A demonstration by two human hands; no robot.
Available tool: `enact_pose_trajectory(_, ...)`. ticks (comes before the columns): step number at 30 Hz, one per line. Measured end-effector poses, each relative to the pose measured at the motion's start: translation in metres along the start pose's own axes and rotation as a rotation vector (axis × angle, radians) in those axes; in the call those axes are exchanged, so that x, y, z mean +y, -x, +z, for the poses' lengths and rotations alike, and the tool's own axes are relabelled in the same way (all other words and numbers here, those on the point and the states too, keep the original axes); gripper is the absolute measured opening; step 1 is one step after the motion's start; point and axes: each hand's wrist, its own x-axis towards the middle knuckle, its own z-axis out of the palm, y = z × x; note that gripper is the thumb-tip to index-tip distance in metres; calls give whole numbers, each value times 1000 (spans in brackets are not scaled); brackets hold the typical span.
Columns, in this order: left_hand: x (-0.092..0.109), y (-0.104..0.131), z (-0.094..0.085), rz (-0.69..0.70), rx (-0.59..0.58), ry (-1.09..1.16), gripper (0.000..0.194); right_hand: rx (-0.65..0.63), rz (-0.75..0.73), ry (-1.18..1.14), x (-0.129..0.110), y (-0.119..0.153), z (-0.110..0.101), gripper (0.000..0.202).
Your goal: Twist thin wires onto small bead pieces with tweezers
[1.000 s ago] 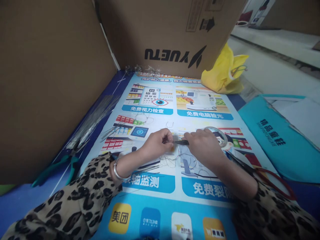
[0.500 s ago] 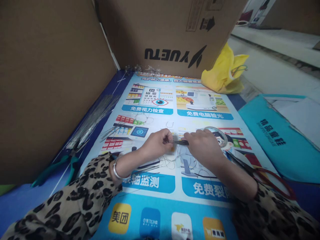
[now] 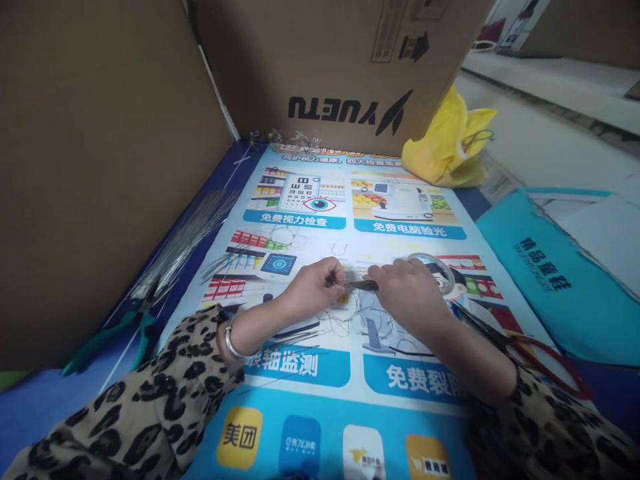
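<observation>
Over the middle of a printed poster, my left hand [image 3: 315, 287] is closed in a pinch, with thumb and fingertips together. What it pinches is too small to make out. My right hand [image 3: 407, 293], knuckles up, is closed around a slim tool with a narrow dark tip [image 3: 364, 285]; most of it is hidden in the palm, so its exact kind is unclear. The tip points left and reaches the fingertips of my left hand. Thin wire loops [image 3: 383, 323] lie on the poster below both hands. Short wire pieces [image 3: 295, 340] are beside my left wrist.
Green-handled pliers [image 3: 140, 323] and a bundle of straight wires [image 3: 187, 230] lie left. Red-handled scissors [image 3: 553, 367] and a clear tape roll [image 3: 453, 280] are right. A yellow bag [image 3: 440, 150], a teal box [image 3: 545, 267] and tall cardboard [image 3: 345, 73] stand around the poster [image 3: 280, 393].
Both hands stay almost in the same place, still meeting at the tool's tip. The tool seems turned very slightly; nothing else has visibly moved.
</observation>
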Motion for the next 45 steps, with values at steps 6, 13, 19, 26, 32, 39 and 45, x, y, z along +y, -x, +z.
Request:
enact_pose_trajectory(6,3,0,-1,-4,-6,9,5,6,-1,5,0,1,0,16)
enact_pose_trajectory(13,4,0,-1,8,15,-52,6,28,-21,21,0,1,-1,18)
enact_pose_trajectory(19,2,1,-1,8,6,-53,6,32,-22,21,1,1,-1,17)
enact_pose_trajectory(26,2,1,0,-15,-28,-2,9,29,-11,17,-1,1,0,16)
enact_pose_trajectory(32,4,1,1,-91,-32,93,8,55,-16,31,-1,1,1,19)
enact_pose_trajectory(39,8,2,1,-137,-61,230,8,34,-10,29,0,-1,1,18)
enact_pose_trajectory(45,9,5,1,-120,-180,544,13,93,-6,62,2,0,-13,17)
